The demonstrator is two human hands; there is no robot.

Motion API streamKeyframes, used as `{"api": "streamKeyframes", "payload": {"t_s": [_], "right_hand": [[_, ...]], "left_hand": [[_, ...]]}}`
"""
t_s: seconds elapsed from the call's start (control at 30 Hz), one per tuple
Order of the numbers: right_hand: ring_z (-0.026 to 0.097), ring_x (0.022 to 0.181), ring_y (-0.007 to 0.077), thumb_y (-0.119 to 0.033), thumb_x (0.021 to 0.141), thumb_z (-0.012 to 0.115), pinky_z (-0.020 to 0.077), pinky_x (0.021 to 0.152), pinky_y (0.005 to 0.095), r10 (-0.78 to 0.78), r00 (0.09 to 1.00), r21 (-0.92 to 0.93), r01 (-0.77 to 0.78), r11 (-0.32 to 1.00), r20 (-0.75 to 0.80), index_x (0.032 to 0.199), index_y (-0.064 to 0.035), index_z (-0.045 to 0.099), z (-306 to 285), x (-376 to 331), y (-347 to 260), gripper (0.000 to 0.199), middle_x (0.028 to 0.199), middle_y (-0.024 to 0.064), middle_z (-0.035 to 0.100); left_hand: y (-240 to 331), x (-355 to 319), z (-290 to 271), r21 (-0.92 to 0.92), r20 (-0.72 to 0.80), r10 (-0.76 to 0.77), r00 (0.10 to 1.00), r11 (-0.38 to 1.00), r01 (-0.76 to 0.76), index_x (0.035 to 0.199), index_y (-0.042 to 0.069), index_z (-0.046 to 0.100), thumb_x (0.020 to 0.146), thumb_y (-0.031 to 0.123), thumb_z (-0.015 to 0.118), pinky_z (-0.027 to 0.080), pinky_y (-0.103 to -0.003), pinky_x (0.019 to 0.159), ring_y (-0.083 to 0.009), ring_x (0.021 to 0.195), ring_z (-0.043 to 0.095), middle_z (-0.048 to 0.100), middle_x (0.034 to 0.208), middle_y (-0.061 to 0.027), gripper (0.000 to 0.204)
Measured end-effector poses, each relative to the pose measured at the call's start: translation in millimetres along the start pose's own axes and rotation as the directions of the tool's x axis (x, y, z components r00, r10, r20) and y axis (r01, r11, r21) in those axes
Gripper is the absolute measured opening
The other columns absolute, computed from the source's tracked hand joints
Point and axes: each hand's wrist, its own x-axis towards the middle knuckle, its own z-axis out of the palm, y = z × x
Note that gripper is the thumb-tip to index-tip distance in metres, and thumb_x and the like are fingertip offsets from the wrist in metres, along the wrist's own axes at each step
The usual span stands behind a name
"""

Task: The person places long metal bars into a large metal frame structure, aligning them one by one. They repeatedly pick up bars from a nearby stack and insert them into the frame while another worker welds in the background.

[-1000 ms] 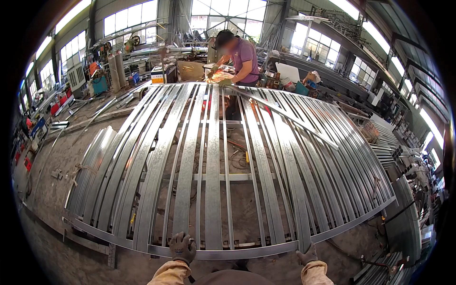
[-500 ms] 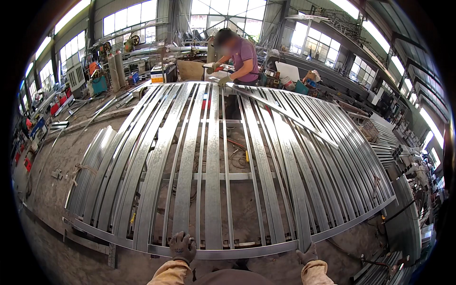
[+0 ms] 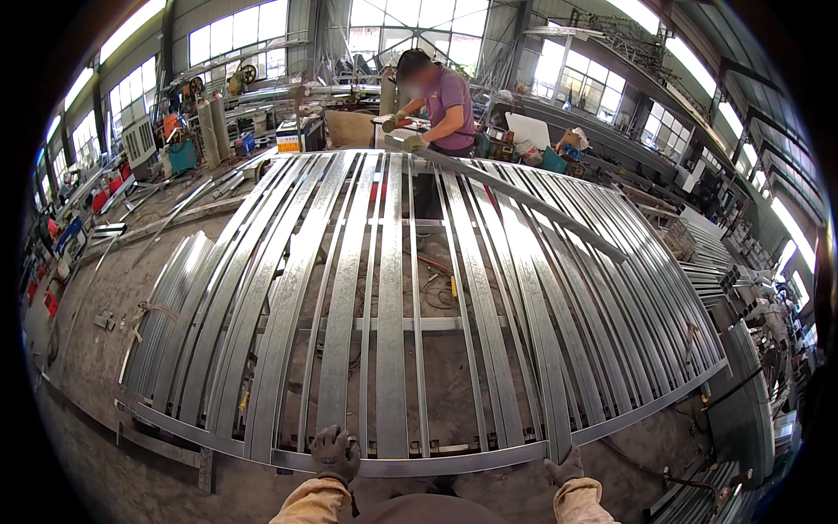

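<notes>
Left hand: the gloved left hand [image 3: 335,451] rests on the near cross rail [image 3: 454,461], fingers curled down over its top edge, gripping it left of the middle.
Right hand: the gloved right hand [image 3: 567,465] sits at the near edge too, towards the right; it lies against the end of one long strip, but whether the fingers close around anything cannot be told, since the palm side is hidden.
Near cross rail: a grey metal bar running along the near edge of the rack, curving up to the near right corner; the strip ends meet it.
Metal strips: many long galvanised strips [image 3: 390,306] lie side by side from the near edge to the far edge, wide ones alternating with narrow ones, with gaps showing the floor.
Middle brace: a short cross piece [image 3: 410,323] spans under the central strips about halfway along.
Loose strip: one strip [image 3: 524,203] lies diagonally across the others, from the far edge towards the right edge.
Co-worker: a person in a purple shirt [image 3: 445,109] stands at the far edge, gloved hands on the far end of the loose strip.
Floor: dusty concrete [image 3: 96,349], with a bundle of spare strips [image 3: 161,306] just beside the rack's left edge.
</notes>
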Motion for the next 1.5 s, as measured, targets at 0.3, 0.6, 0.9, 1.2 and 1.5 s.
{"api": "streamKeyframes", "payload": {"t_s": [0.3, 0.6, 0.9, 1.2, 1.5], "right_hand": [[0.040, 0.145, 0.0440, -0.047, 0.072, 0.086, 0.0353, 0.120, 0.0444, 0.007, 1.000, 0.000, -0.007, 1.000, -0.009, 0.158, 0.0037, 0.021, 0.6, -0.4, 0.0, 0.119, 0.155, 0.0306, 0.039], [0.040, 0.145, 0.0445, -0.047, 0.072, 0.086, 0.0362, 0.119, 0.0453, -0.016, 1.000, -0.007, 0.016, 1.000, -0.009, 0.158, 0.0050, 0.022, -4.8, -1.8, -1.6, 0.118, 0.155, 0.0316, 0.039], [0.038, 0.146, 0.0448, -0.048, 0.072, 0.085, 0.0346, 0.120, 0.0449, 0.018, 1.000, 0.017, -0.018, 1.000, 0.015, 0.157, 0.0067, 0.023, -7.4, -2.7, -8.2, 0.119, 0.156, 0.0322, 0.037], [0.041, 0.143, 0.0463, -0.048, 0.072, 0.085, 0.0368, 0.118, 0.0466, -0.015, 1.000, 0.037, 0.015, 0.999, 0.008, 0.156, 0.0070, 0.023, -7.5, -2.6, -9.9, 0.118, 0.154, 0.0332, 0.039], [0.039, 0.146, 0.0454, -0.047, 0.071, 0.085, 0.0346, 0.120, 0.0456, 0.021, 1.000, 0.016, -0.021, 1.000, 0.013, 0.158, 0.0053, 0.020, -2.7, 1.0, -4.0, 0.121, 0.156, 0.0326, 0.037]], "left_hand": [[3.1, 1.1, -3.0, -0.001, -0.010, 0.011, 1.000, 1.000, -0.011, 0.116, 0.012, 0.067, 0.078, 0.027, 0.072, 0.036, -0.054, 0.109, -0.0359, 0.129, 0.049, 0.057, 0.130, -0.0132, 0.041], [4.5, 1.7, -3.4, 0.015, -0.004, 0.018, 1.000, 1.000, -0.018, 0.117, 0.012, 0.066, 0.077, 0.027, 0.072, 0.037, -0.054, 0.109, -0.0348, 0.129, 0.049, 0.056, 0.130, -0.0121, 0.042], [3.8, 2.2, -3.5, 0.008, -0.017, 0.021, 1.000, 1.000, -0.021, 0.113, 0.014, 0.066, 0.078, 0.025, 0.073, 0.037, -0.054, 0.108, -0.0338, 0.128, 0.049, 0.055, 0.127, -0.0107, 0.037], [0.6, 0.5, -0.7, 0.004, -0.014, 0.013, 1.000, 1.000, -0.013, 0.114, 0.015, 0.066, 0.077, 0.026, 0.074, 0.037, -0.053, 0.108, -0.0336, 0.129, 0.049, 0.055, 0.128, -0.0105, 0.039], [1.6, 1.4, -2.8, 0.005, -0.017, 0.010, 1.000, 1.000, -0.010, 0.112, 0.014, 0.067, 0.078, 0.027, 0.074, 0.036, -0.054, 0.110, -0.0341, 0.130, 0.049, 0.055, 0.129, -0.0110, 0.037]]}}
